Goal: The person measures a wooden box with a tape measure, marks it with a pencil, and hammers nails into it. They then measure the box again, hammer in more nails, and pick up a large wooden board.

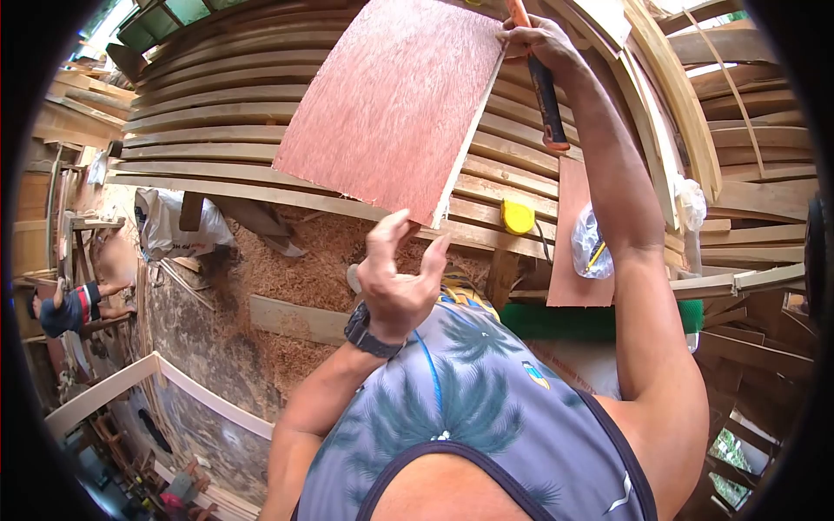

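A reddish plywood sheet point(395, 104) lies over a row of wooden slats, its pale cut edge facing right. My right hand point(543, 43) is closed round a tool with an orange shaft and black-and-orange grip point(545, 100); its far end is out of frame. The fingertips of that hand are at the sheet's upper right edge. Below the sheet's near corner is my left hand point(400, 282), with a black watch on its wrist. Its thumb and fingers are apart, the fingertips close to the corner; whether they touch it I cannot tell.
On the slats point(208, 152) are a yellow tape measure point(518, 217), a narrow plywood strip point(569, 269) and a clear plastic bag point(591, 247) with a yellow item. Wood shavings point(321, 256) cover the floor. Another person point(65, 308) is at the far left.
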Demonstrator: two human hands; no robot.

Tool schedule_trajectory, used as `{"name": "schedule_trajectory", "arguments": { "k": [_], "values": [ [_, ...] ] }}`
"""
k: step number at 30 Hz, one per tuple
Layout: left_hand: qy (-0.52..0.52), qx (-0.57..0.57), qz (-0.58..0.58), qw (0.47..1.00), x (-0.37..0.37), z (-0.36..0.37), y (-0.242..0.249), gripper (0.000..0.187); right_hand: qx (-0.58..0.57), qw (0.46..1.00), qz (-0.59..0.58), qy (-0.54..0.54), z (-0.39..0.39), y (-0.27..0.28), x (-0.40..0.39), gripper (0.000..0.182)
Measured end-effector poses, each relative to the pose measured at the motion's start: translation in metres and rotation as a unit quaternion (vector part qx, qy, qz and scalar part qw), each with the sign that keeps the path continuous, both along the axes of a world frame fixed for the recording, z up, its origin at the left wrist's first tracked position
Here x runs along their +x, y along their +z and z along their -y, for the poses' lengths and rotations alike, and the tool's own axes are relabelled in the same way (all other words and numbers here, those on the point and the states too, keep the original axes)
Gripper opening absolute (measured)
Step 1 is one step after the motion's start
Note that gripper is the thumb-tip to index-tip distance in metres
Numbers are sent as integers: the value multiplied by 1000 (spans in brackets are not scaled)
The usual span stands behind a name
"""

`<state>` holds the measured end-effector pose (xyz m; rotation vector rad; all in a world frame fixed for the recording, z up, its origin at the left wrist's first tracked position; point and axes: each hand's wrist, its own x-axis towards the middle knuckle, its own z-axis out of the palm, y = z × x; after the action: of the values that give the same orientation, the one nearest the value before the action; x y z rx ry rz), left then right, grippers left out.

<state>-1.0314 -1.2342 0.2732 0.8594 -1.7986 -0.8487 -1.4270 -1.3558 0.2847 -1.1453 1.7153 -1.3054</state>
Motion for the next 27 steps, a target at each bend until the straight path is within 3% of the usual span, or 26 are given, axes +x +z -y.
{"name": "schedule_trajectory", "arguments": {
  "k": [1,3,4,5,7,8,11,15,19,21,27],
  "values": [
    [-9,165,-72,984,4,-5,0,42,9,1000,-16,-5,0,2,1,35],
    [-16,365,-86,927,14,-3,14,39,11,1000,-14,-2,-1,2,1,33],
    [-62,477,-39,876,23,4,14,39,8,1000,-16,-1,-2,2,2,33],
    [-61,476,-38,876,22,4,16,39,5,1000,-18,0,-2,3,3,34],
    [-131,651,-180,726,18,5,21,36,-3,1000,8,3,0,-1,2,34],
    [-128,663,-232,700,11,2,22,33,-8,999,32,4,0,-3,0,35],
    [-92,635,-282,713,-2,1,14,29,-21,999,35,9,-2,0,3,36],
    [-55,570,-241,784,-4,2,11,22,-32,998,52,2,-7,2,4,34],
    [-39,526,-220,821,4,11,12,21,-46,997,57,-8,-18,-6,-1,32],
    [-58,521,-213,825,12,21,11,23,-78,992,99,-23,-28,-10,2,30],
    [-131,505,-139,842,34,68,24,27,-47,985,80,-143,-71,11,23,33]
  ]
}}
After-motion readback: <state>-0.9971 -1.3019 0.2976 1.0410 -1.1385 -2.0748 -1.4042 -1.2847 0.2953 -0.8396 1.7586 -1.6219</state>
